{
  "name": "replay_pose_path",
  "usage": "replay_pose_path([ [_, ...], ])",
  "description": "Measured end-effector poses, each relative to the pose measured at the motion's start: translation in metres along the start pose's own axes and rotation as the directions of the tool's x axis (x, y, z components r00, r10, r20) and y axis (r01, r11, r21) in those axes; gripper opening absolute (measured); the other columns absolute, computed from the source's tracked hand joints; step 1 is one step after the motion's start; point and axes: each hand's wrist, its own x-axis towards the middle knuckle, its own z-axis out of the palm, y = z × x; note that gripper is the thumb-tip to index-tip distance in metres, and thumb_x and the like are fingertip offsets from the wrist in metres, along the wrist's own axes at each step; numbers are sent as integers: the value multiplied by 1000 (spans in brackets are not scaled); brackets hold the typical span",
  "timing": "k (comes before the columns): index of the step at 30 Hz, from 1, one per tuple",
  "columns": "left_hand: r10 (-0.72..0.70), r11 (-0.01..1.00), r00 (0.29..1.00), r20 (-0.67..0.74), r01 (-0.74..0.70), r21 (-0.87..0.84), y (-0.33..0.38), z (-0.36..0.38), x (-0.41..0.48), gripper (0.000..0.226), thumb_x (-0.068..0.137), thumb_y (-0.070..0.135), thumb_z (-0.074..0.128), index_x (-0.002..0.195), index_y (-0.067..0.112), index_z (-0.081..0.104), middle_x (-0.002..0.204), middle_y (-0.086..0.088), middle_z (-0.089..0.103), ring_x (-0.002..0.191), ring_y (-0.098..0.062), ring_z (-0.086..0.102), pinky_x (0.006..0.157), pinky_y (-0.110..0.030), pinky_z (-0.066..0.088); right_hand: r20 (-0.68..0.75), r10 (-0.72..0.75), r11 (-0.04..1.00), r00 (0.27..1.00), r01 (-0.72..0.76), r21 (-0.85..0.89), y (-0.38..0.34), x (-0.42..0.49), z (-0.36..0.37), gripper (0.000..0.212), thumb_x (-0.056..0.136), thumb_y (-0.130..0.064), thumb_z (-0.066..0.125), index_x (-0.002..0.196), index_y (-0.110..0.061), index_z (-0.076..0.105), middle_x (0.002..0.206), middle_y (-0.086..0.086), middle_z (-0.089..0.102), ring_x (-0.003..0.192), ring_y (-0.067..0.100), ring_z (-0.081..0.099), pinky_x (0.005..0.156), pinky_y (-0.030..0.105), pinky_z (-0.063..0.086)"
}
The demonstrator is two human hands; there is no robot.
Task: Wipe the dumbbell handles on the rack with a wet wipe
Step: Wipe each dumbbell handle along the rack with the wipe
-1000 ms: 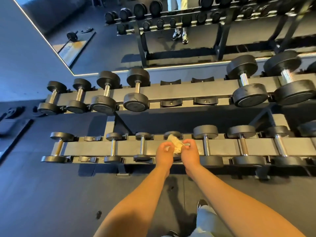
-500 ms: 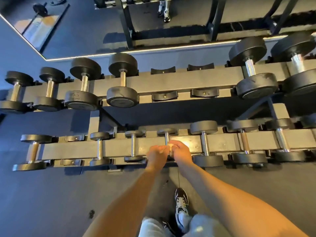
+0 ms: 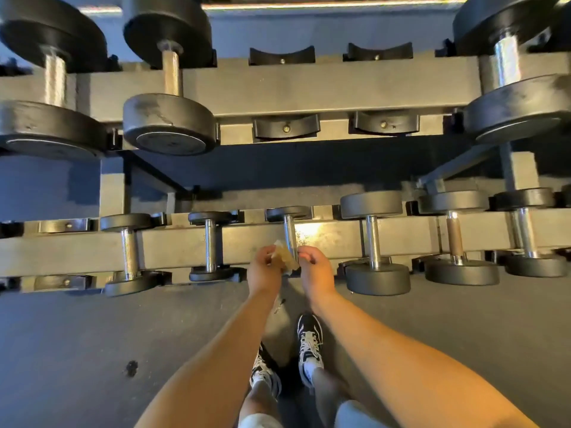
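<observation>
Yellowish wet wipe [image 3: 282,257], pinched between our left hand [image 3: 265,270] and right hand [image 3: 315,271], has slid to the near end of the chrome dumbbell handle [image 3: 289,234] at twelve o'clock; we judge this handle nearly done.

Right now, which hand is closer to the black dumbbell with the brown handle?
Right. The right hand is left of the black brown-handled dumbbell; the left hand is farther left.

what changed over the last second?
The wet wipe slid down the handle from the far head to the near end, both hands moving with it. Left hand still pinches it; right hand stays beside it, grip unclear. Other dumbbells unmoved.
</observation>
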Motion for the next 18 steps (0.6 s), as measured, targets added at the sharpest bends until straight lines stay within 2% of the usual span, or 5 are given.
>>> replay_pose_path([
  [2,-8,1000,1000,1,8,-22,-9,6,24,22,103,15,52,105,36,60,101,6,68,92,-11,67,73,-22,50,-22,-13,1000,1000,12,-16,10,22,5,22,102,-6,48,105,-19,65,106,-1,64,95,11,58,73,6,43],
  [7,41,999,999,-8,-41,-26,-26,25,88,22,105,20,49,123,25,62,105,10,64,88,3,56,68,-15,40,-54,12,999,998,-14,-44,39,76,22,25,101,-12,46,114,-21,65,113,6,67,106,24,62,93,34,51],
  [10,103,995,994,40,-103,-2,-29,45,112,22,106,30,48,126,32,56,98,17,59,85,4,56,67,-13,40,-56,-10,995,998,4,-97,53,102,30,26,104,-15,42,114,-18,66,111,2,68,104,23,63,96,37,51],
  [15,109,994,994,-8,-109,-18,-28,70,135,18,106,32,48,120,22,52,95,6,61,82,-7,61,64,-17,45,-32,-57,992,998,53,-116,67,121,31,31,103,-14,43,91,-31,67,96,-2,68,96,19,65,94,39,53],
  [18,166,985,986,-23,-165,50,-32,72,121,9,106,25,47,111,22,53,90,7,61,74,-1,58,56,-10,42,-66,-69,986,995,59,-155,77,121,28,27,104,-19,43,110,-32,66,111,-3,69,106,19,64,100,41,51],
])
